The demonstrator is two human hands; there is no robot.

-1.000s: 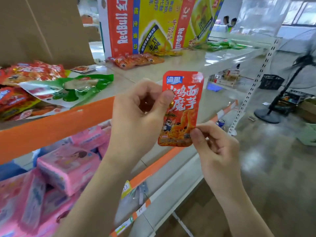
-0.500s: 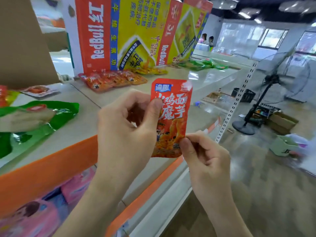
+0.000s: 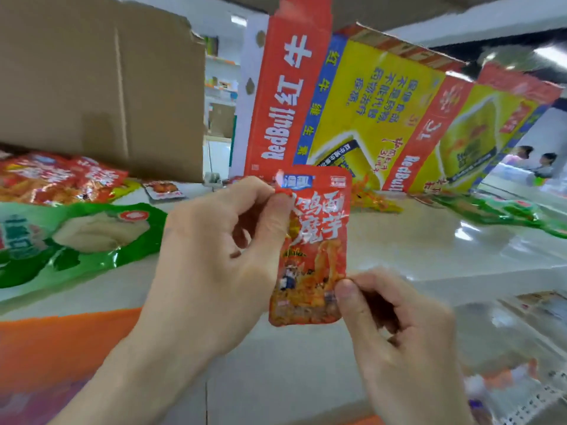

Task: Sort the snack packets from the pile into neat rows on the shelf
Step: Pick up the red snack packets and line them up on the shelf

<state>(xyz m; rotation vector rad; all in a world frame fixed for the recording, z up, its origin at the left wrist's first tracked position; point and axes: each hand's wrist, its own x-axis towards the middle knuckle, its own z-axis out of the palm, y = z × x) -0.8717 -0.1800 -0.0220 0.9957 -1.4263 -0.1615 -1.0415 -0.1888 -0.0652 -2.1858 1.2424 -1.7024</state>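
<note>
Packet raised nearer shelf | red, glossy, upright | left fingers, right fingers pinching it

Left grip raised, thumb and fingers pinching, right grip lower, thumb pinching against forefinger

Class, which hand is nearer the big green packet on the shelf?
Left. The left hand sits just right of the green packet; the right hand is farther right, beyond the red packet.
</note>
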